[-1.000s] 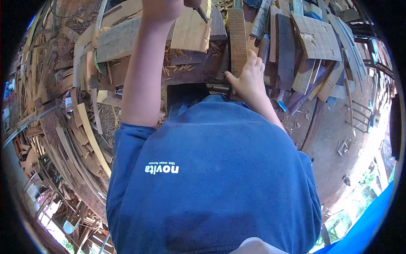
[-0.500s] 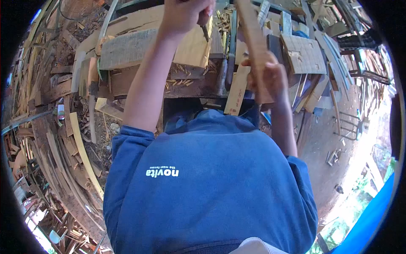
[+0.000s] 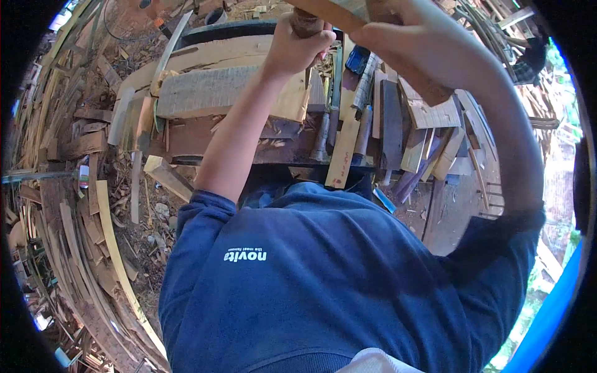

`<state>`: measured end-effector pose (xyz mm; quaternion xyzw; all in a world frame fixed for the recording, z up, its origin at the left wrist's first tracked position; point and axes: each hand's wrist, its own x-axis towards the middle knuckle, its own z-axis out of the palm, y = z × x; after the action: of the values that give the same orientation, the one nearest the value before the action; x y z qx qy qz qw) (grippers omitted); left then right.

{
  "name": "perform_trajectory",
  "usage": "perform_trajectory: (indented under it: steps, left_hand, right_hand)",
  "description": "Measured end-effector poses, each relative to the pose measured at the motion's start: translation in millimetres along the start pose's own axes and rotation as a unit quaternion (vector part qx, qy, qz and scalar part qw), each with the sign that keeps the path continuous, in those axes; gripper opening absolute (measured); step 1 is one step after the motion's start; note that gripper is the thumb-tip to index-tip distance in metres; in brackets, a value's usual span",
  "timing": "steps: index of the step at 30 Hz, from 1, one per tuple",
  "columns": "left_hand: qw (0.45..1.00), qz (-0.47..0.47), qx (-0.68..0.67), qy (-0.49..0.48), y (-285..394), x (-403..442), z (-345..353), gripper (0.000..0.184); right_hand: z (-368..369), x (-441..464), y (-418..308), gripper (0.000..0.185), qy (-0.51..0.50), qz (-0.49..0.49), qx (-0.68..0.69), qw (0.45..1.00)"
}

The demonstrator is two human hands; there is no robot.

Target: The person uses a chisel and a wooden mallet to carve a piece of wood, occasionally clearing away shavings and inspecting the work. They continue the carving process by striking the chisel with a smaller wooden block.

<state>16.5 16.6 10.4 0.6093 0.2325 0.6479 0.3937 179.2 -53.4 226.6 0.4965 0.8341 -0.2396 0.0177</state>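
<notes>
At the top centre my left hand point(image 3: 298, 51) is closed round the handle of a chisel point(image 3: 306, 25), whose blade points down at the chipped edge of a pale board point(image 3: 290, 99). My right hand point(image 3: 401, 34) is raised beside it, wrapped round a long wooden block point(image 3: 333, 13) that slants across the chisel's top; whether the two touch is unclear. A thick grey-topped timber point(image 3: 202, 90) lies left of the pale board. Below my hands is a narrow strip with red marks point(image 3: 343, 152).
Right of the strip are a dark wood piece point(image 3: 391, 124), a notched board point(image 3: 435, 113) and a blue object point(image 3: 357, 60). Wood chips lie along the bench point(image 3: 186, 138). Long slats point(image 3: 115, 242) cover the ground at left. A metal rack point(image 3: 494, 199) stands at right.
My right hand has gripped the wooden block, lifted it off the bench and brought it up beside my left hand. The marked strip is uncovered. My view has shifted somewhat.
</notes>
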Motion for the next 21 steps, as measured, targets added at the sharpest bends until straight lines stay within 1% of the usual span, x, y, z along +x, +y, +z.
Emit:
perform_trajectory:
  steps: [3, 6, 7, 10, 11, 12, 13, 14, 15, 16, 18, 19, 21]
  left_hand:
    - [0.999, -0.039, 0.001, -0.005, 2, 2, -5, 0.01]
    - [0.999, -0.039, 0.025, -0.007, 4, 2, -2, 0.011]
    - [0.998, -0.051, 0.024, -0.004, 4, 3, 0, 0.011]
    - [0.999, -0.047, 0.01, -0.004, 3, 3, 2, 0.012]
    - [0.999, -0.044, 0.012, -0.007, 4, 3, 5, 0.012]
    - [0.999, -0.04, 0.019, 0.013, 6, -1, 8, 0.01]
    - [0.998, -0.035, 0.025, 0.036, 6, -2, 10, 0.009]
    - [0.998, -0.035, 0.027, 0.034, 4, -2, 8, 0.009]
    - [0.998, -0.051, -0.007, 0.024, 0, 0, 3, 0.009]
    - [0.997, -0.068, -0.041, 0.015, 1, 1, 1, 0.009]
    - [0.997, -0.073, -0.016, 0.009, 1, 2, -1, 0.01]
    - [0.997, -0.077, 0.008, 0.004, 2, 2, 0, 0.012]
    - [0.997, -0.073, -0.001, 0.008, -1, 3, 1, 0.01]
  right_hand:
    - [-7, 3, -24, 0.039, -0.003, 0.02, -0.017, 1.0]
    - [-11, 7, -42, 0.04, -0.017, 0.052, -0.038, 0.998]
    - [-12, 7, -46, 0.04, -0.021, 0.063, -0.044, 0.997]
    - [-16, 4, -51, 0.041, -0.028, 0.1, -0.058, 0.993]
    - [9, 4, -17, 0.039, 0.002, -0.059, -0.011, 0.998]
    - [4, 5, -21, 0.039, 0.006, -0.058, -0.008, 0.998]
    - [-5, 9, -27, 0.04, -0.033, -0.008, -0.012, 0.999]
    - [-10, 12, -30, 0.04, -0.075, 0.042, -0.015, 0.996]
    - [-3, -8, -20, 0.042, 0.014, -0.085, -0.018, 0.996]
    - [-5, -6, -15, 0.042, 0.015, -0.085, -0.016, 0.996]
    - [-16, 10, -4, 0.043, -0.123, -0.068, 0.107, 0.984]
    - [-24, 22, 2, 0.044, -0.191, -0.058, 0.166, 0.966]
    - [-38, 44, 15, 0.045, -0.318, -0.038, 0.285, 0.903]
